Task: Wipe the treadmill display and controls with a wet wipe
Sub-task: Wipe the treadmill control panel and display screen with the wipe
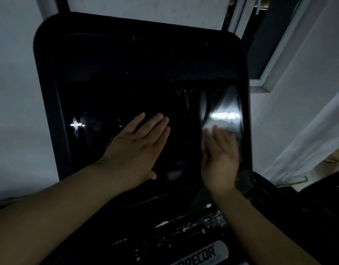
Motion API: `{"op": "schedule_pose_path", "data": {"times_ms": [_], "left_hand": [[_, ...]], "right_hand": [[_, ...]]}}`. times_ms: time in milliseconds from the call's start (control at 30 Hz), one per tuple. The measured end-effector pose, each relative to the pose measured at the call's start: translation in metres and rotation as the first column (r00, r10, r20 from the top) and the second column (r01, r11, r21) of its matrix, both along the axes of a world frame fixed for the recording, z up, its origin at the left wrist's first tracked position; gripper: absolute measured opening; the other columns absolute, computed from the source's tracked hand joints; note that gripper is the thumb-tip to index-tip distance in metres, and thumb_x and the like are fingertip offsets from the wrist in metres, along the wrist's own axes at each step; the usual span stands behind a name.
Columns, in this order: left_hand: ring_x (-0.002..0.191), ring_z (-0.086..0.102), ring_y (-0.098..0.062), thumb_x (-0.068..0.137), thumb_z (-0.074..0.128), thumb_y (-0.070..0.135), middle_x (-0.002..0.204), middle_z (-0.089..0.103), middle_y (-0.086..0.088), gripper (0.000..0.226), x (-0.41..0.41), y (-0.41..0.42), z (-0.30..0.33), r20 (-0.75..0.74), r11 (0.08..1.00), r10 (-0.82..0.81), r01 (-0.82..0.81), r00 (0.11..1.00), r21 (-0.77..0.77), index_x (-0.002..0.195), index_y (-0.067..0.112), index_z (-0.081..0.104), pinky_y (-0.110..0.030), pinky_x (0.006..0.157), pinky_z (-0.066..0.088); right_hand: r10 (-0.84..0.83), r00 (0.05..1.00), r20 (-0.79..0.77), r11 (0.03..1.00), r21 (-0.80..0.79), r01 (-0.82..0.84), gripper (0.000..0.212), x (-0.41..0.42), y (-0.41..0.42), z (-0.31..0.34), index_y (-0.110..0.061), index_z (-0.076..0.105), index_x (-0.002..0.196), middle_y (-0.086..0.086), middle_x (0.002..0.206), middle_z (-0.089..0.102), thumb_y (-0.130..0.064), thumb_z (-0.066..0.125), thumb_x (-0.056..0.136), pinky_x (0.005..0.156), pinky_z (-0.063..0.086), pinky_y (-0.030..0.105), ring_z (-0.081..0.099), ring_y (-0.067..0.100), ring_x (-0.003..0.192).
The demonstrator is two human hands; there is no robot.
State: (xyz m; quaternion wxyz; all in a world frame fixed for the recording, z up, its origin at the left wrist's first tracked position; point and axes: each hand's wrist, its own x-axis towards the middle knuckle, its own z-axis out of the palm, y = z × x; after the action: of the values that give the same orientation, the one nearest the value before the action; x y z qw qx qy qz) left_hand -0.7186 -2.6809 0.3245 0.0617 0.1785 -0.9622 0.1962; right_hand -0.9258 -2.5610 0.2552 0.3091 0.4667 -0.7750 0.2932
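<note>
The treadmill display [126, 96] is a big glossy black screen in a dark frame, filling the middle of the view. My left hand [138, 148] lies flat on the glass left of centre, fingers straight and together, holding nothing. My right hand [220, 157] presses a pale wet wipe [206, 134] against the right side of the screen; the hand and wipe are blurred by motion. A bright smeared reflection shows on the glass just above the right fingers. The controls [193, 228] sit below the screen, dark with worn white markings.
A silver brand badge [203, 253] sits at the bottom of the console. A pale wall lies to the left, a window frame [268, 73] and white curtain [308, 111] to the right. The room is dim.
</note>
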Motion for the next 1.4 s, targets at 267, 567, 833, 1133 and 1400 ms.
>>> {"op": "schedule_pose_path", "data": {"times_ms": [267, 567, 833, 1133, 1400], "left_hand": [[0.148, -0.036, -0.026, 0.087, 0.057, 0.067, 0.163, -0.033, -0.015, 0.119, 0.001, 0.002, 0.003, 0.033, 1.0, 0.006, -0.006, 0.999, 0.012, 0.157, 0.007, -0.018, -0.05, 0.121, -0.02], [0.151, -0.031, -0.031, 0.104, 0.033, 0.029, 0.164, -0.029, -0.018, 0.076, 0.013, 0.024, -0.009, 0.031, 0.998, -0.066, 0.066, 0.997, 0.006, 0.157, 0.003, -0.014, -0.052, 0.121, -0.017], [0.139, 0.049, -0.036, 0.077, 0.03, 0.026, 0.147, 0.055, -0.02, 0.072, 0.01, 0.016, -0.013, -0.049, 0.986, -0.137, 0.14, 0.989, 0.088, 0.138, 0.001, 0.059, -0.052, 0.121, 0.028], [0.15, -0.033, -0.031, 0.103, 0.032, 0.032, 0.162, -0.032, -0.018, 0.076, 0.013, 0.022, -0.017, 0.016, 0.996, -0.081, 0.081, 0.997, -0.033, 0.157, 0.004, -0.014, -0.051, 0.12, -0.02], [0.145, 0.041, -0.037, 0.081, 0.034, 0.027, 0.153, 0.048, -0.022, 0.07, 0.008, 0.014, -0.019, -0.059, 0.992, -0.122, 0.123, 0.991, 0.015, 0.143, -0.001, 0.052, -0.054, 0.121, 0.025]], "right_hand": [[0.123, 0.983, -0.137, 0.99, 0.084, -0.112, 0.052, -0.003, -0.011, 0.012, -0.013, 0.064, 0.136, 0.015, 0.14, 0.062, -0.009, 0.058, 0.084, 0.115, 0.036, 0.057, 0.057, 0.032, 0.132], [-0.04, 0.999, -0.032, 0.999, -0.017, 0.039, 0.052, -0.049, -0.034, 0.054, -0.005, 0.065, 0.13, 0.021, 0.131, 0.066, -0.016, 0.04, 0.086, 0.104, 0.046, 0.053, 0.064, 0.041, 0.117], [0.249, 0.914, -0.32, 0.967, 0.023, -0.255, 0.037, 0.039, -0.09, 0.067, -0.022, 0.068, 0.131, 0.005, 0.14, 0.064, -0.021, 0.063, 0.095, 0.118, 0.029, 0.059, 0.057, 0.027, 0.132], [-0.139, 0.989, -0.056, 0.983, 0.109, 0.145, 0.05, -0.092, -0.028, 0.084, -0.011, 0.066, 0.131, 0.017, 0.133, 0.066, -0.024, 0.038, 0.091, 0.109, 0.041, 0.062, 0.066, 0.039, 0.114], [0.246, 0.928, -0.28, 0.969, 0.084, -0.232, 0.049, 0.03, -0.082, 0.075, -0.017, 0.067, 0.131, 0.013, 0.129, 0.068, -0.018, 0.058, 0.083, 0.115, 0.037, 0.055, 0.063, 0.035, 0.118]]}}
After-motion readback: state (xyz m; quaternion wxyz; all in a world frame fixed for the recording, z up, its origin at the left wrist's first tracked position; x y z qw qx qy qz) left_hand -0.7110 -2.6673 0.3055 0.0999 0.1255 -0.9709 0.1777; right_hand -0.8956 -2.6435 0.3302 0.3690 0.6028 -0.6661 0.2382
